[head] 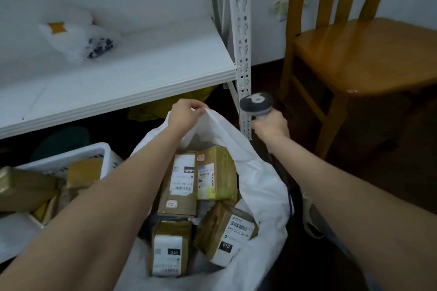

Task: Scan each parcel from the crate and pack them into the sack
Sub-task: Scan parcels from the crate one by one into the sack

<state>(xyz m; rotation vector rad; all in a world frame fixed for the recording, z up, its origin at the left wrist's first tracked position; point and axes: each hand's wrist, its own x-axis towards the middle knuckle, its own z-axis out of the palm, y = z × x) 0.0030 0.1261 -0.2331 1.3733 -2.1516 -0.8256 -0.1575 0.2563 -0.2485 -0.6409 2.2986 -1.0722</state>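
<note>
A white sack (257, 186) stands open on the floor in front of me. Inside lie several brown cardboard parcels (179, 184) with white barcode labels facing up. My left hand (185, 112) pinches the sack's far rim and holds it up. My right hand (269, 124) is to the right of the sack, closed around the handle of a grey barcode scanner (256, 103) whose head points away from me. A white plastic crate (71, 156) at the lower left holds more brown parcels (28, 186).
A white metal shelf (132, 71) runs across the upper left, with a white plastic bag (78, 35) lying on it. Its perforated upright (242, 54) stands just behind the scanner. A wooden chair (359, 54) is at the right on the dark floor.
</note>
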